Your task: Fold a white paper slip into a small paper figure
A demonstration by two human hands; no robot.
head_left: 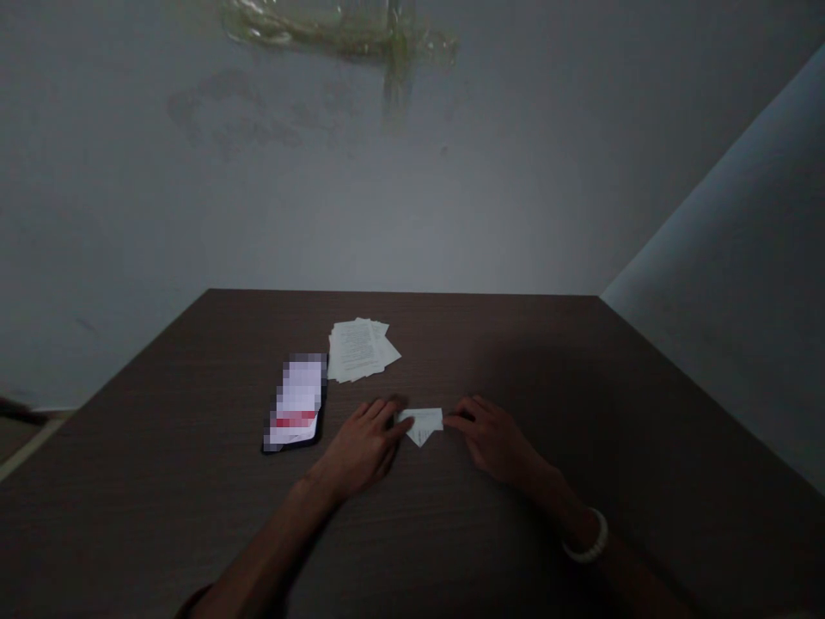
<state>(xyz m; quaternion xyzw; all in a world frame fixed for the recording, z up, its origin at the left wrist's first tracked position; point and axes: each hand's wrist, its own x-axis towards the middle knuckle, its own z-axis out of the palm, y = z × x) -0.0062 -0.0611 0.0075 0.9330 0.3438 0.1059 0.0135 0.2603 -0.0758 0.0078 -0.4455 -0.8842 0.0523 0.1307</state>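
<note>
Folded white paper (422,425) lies on a dark wood table (516,361) between the left hand (361,449) and right hand (496,443), fingers together, tips at its edges; grip cannot be determined. Printed sheets (358,350) lie at 11 o'clock, a smartphone (296,404) at 9 o'clock.

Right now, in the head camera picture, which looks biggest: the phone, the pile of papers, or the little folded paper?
1. Phone and pile of papers: they look about the same, and the phone is nearer the camera, so I can't rank them.
2. Folded paper: smallest.
</note>
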